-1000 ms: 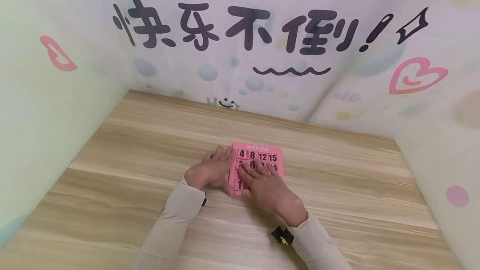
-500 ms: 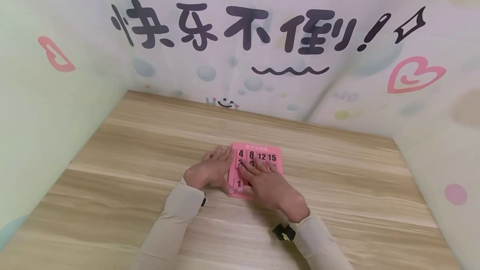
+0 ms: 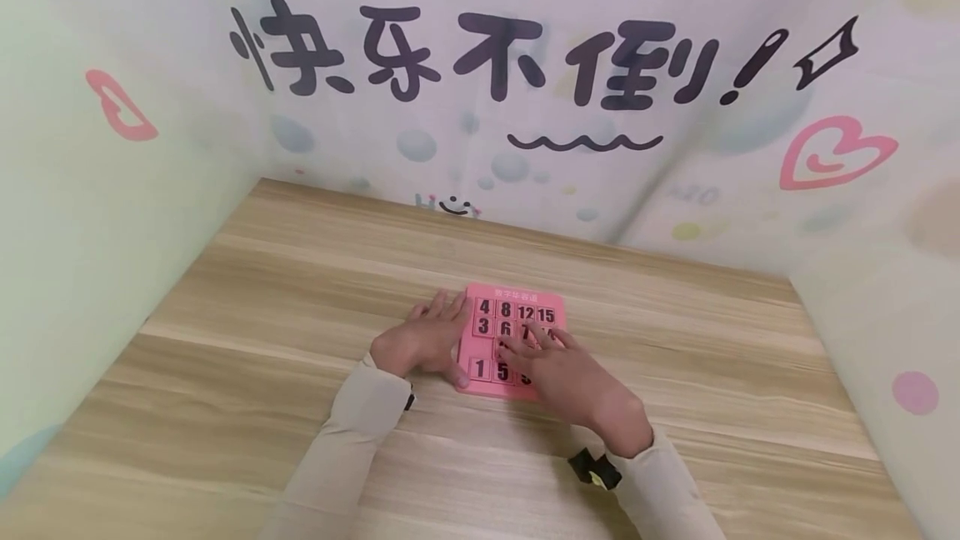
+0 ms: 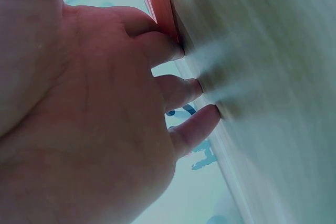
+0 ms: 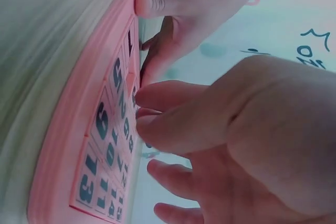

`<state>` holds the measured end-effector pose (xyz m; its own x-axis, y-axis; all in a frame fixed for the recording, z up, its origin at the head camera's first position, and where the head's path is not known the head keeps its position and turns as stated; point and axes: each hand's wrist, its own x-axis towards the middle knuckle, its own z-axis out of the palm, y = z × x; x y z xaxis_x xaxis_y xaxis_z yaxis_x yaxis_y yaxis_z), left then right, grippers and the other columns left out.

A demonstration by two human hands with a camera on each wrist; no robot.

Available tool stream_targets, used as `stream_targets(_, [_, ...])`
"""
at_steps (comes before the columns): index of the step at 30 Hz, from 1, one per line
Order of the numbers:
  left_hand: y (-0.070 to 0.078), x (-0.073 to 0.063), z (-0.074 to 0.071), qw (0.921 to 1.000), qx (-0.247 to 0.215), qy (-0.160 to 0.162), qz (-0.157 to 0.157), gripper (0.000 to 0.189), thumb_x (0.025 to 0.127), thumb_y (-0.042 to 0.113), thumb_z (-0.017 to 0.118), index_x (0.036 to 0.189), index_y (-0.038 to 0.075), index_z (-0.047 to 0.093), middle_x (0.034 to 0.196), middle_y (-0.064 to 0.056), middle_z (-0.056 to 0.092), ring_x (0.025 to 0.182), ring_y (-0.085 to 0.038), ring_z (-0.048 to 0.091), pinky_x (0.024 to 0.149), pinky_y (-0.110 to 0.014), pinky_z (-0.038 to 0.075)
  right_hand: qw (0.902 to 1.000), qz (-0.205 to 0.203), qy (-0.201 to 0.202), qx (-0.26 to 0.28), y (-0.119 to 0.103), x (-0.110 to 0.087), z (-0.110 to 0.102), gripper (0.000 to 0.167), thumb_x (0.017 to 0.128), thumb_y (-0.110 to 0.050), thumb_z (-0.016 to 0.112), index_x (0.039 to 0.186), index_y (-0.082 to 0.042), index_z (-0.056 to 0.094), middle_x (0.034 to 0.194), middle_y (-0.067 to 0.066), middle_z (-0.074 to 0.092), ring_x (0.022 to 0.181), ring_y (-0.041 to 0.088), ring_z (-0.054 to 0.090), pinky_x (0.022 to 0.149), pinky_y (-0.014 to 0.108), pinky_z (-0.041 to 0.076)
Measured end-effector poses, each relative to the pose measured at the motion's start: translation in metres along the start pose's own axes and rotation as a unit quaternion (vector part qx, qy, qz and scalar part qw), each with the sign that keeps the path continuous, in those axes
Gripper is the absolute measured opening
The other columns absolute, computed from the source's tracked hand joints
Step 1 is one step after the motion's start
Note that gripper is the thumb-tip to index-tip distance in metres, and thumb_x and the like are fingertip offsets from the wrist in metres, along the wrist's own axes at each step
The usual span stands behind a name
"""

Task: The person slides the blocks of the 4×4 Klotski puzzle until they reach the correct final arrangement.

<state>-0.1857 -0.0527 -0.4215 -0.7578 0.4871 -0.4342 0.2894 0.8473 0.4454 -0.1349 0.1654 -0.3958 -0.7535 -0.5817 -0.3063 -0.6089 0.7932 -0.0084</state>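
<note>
A pink number sliding puzzle (image 3: 516, 297) lies flat on the wooden table, with black numbers on its tiles. The left end of its third row shows a gap, just above tile 1 (image 3: 479, 369). My left hand (image 3: 427, 342) rests along the puzzle's left edge, thumb against the near left corner. Its other fingers (image 4: 195, 127) stretch out to the tabletop. Over the puzzle's right part is my right hand (image 3: 573, 373), fingers spread. In the right wrist view, its thumb and index fingertips (image 5: 147, 127) are at the tiles near the gap; contact is hard to tell.
The wood-grain table (image 3: 300, 273) runs back to a printed cloth wall (image 3: 450, 148) with large dark characters. A pale side wall (image 3: 90, 232) stands at the left. A black strap piece (image 3: 595, 469) is on my right wrist.
My right hand has moved right and toward me, uncovering tile 5, part of tile 9 and more of the second row. My left hand and the puzzle have stayed in place.
</note>
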Motion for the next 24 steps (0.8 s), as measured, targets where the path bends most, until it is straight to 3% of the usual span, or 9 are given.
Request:
stream_targets(6, [0.001,0.002,0.0,1.0,0.002,-0.002,0.001,0.119,0.076,0.042,0.082,0.159,0.004,0.006,0.167,-0.012,-0.002,0.153,-0.034,-0.009,0.124,-0.051,0.001,0.9992,0.013,-0.008,-0.037,-0.006,-0.003,0.002,0.049,0.1,-0.007,0.051,0.147,-0.022,0.05,0.156,-0.005,0.041,0.15,0.033,0.025,0.12,0.056,0.024])
stream_targets(24, [0.0,0.001,0.001,0.9999,-0.011,-0.001,0.001,0.119,0.076,0.04,0.083,0.159,0.004,0.005,0.167,-0.011,-0.003,0.152,-0.034,-0.011,0.124,-0.051,0.001,0.9989,0.02,0.003,-0.042,-0.013,0.001,0.007,0.05,0.097,-0.005,0.055,0.145,-0.02,0.053,0.153,-0.004,0.046,0.148,0.034,0.028,0.118,0.055,0.027])
